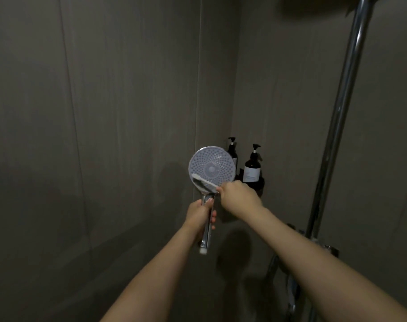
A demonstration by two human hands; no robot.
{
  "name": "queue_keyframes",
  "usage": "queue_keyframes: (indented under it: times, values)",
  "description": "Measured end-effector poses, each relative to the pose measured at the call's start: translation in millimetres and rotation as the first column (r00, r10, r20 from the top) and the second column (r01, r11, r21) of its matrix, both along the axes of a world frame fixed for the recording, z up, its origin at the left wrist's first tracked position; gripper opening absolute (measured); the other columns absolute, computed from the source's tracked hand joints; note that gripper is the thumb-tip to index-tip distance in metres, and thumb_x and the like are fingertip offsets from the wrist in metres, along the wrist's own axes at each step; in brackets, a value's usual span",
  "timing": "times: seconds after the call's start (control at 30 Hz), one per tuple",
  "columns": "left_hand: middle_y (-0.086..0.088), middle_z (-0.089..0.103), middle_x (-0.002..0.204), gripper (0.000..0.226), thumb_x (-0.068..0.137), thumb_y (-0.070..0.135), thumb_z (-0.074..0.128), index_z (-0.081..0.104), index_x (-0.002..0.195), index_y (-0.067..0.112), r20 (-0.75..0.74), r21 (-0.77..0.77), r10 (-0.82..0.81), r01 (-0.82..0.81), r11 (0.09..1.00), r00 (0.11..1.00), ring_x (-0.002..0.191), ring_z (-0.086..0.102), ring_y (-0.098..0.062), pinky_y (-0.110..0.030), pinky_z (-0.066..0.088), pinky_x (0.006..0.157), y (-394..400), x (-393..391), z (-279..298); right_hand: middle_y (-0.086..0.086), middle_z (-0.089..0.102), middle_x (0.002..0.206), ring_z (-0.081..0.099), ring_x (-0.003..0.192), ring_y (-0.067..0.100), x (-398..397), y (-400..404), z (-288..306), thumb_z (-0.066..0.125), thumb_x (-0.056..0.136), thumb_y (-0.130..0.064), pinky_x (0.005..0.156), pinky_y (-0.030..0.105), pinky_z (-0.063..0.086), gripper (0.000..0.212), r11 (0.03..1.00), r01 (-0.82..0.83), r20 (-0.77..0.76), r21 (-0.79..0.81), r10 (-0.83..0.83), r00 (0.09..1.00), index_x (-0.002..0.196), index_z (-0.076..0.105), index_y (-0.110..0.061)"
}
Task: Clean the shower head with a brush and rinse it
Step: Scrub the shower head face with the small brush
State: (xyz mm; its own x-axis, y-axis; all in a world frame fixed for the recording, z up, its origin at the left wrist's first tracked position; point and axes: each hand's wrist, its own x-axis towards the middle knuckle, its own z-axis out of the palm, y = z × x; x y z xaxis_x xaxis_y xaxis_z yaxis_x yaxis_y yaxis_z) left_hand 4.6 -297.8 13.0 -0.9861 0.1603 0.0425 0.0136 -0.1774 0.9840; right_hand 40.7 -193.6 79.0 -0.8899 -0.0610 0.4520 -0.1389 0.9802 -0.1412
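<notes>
We hold the shower head point(211, 168) up in the middle of the scene, its round perforated face turned toward us, in front of the corner where two dark tiled walls point(105, 112) meet. Our left hand point(201, 217) is clenched around its chrome handle, and the handle's lower end sticks out below the fist. Our right hand point(238, 194) grips the brush point(203, 182), which lies slanted across the lower edge of the face; its bristles are blurred and hard to make out, and its handle is hidden inside the fingers. Behind the shower head stand two dark pump bottles point(252, 169), the left one half hidden by the face. On the right a chrome riser pipe point(341, 117) runs up out of frame; the fittings at its base are dim and unclear.
</notes>
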Motion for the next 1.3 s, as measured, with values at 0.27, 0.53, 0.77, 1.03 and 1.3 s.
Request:
queue_keyframes:
  times: [0.27,0.53,0.77,1.03,1.3]
  values:
    - [-0.002,0.049,0.053,0.021,0.094,0.021,0.048,0.047,0.073,0.015,0.001,-0.029,-0.009,0.009,1.000,1.000,0.034,0.043,-0.008,-0.018,0.037,0.037,-10,10,5,0.013,0.060,0.081,0.052,0.067,0.029,-2,30,21,0.037,0.095,-0.018,0.058,0.031,0.038,0.027,0.957,0.218,-0.126,-0.191,-0.245,0.961,0.096,0.060,-0.004]
    - [-0.005,0.048,0.055,0.021,0.093,0.021,0.048,0.046,0.073,0.015,0.025,0.015,-0.004,0.004,1.000,1.000,0.037,0.042,-0.010,-0.019,0.037,0.037,-11,19,7,0.015,0.062,0.089,0.045,0.064,0.024,10,17,7,0.038,0.094,-0.020,0.056,0.029,0.037,0.023,0.990,0.137,0.000,-0.026,-0.137,0.991,0.094,0.058,-0.008]
    - [-0.006,0.050,0.056,0.020,0.093,0.018,0.048,0.050,0.073,0.013,0.028,0.012,0.028,-0.028,1.000,0.999,0.038,0.044,-0.011,-0.019,0.038,0.037,-18,19,9,0.013,0.065,0.091,0.061,0.079,0.030,15,-6,-3,0.036,0.095,-0.033,0.061,0.035,0.044,0.032,0.993,-0.071,0.022,0.100,0.069,0.997,0.091,0.060,-0.013]
    - [-0.004,0.047,0.053,0.024,0.094,0.021,0.048,0.047,0.070,0.016,-0.019,-0.018,0.012,-0.012,1.000,1.000,0.033,0.042,-0.008,-0.017,0.036,0.035,-10,21,21,0.022,0.063,0.091,0.054,0.071,0.032,10,26,22,0.036,0.097,-0.024,0.057,0.031,0.035,0.031,0.953,0.212,-0.191,-0.214,-0.254,0.948,0.095,0.059,-0.002]
    - [-0.004,0.050,0.052,0.022,0.093,0.022,0.049,0.050,0.071,0.015,0.019,0.005,0.030,-0.030,1.000,0.999,0.036,0.044,-0.010,-0.019,0.038,0.037,-14,18,18,0.010,0.056,0.082,0.049,0.068,0.025,11,15,9,0.039,0.095,-0.025,0.060,0.032,0.039,0.025,1.000,0.002,0.212,0.027,-0.008,0.977,0.082,0.055,-0.013]
